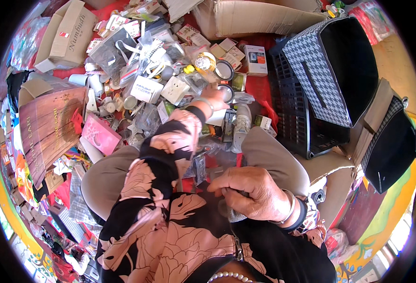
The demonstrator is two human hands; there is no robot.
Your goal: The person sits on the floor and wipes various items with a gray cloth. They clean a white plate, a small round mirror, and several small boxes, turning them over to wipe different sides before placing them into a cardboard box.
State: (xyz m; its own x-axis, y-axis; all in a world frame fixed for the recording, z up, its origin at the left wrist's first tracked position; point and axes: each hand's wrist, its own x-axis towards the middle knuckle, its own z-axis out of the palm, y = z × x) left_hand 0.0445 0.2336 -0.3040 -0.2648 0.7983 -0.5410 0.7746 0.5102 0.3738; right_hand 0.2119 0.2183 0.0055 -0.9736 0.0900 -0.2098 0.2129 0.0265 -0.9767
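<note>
My left hand (212, 98) reaches forward into a pile of small goods. Its motion-blurred fingers are at a round, black-rimmed, lamp-like disc (226, 94); whether they grip it I cannot tell. A second black-rimmed disc (224, 70) lies just beyond. Close to my chest, my right hand (250, 192) is closed, its fingers curled round a grey, cloth-like thing (236, 215) that pokes out below the palm. Between my knees stands a white shoe (241, 126). White boxes (175, 90) lie left of my left hand.
At the right, a black plastic crate (290, 101) stands beside a houndstooth storage box (307, 66) with a black inside. A brown carton (69, 35) is at the far left, a wood-print box (52, 129) nearer. A pink box (100, 133) lies by my left knee.
</note>
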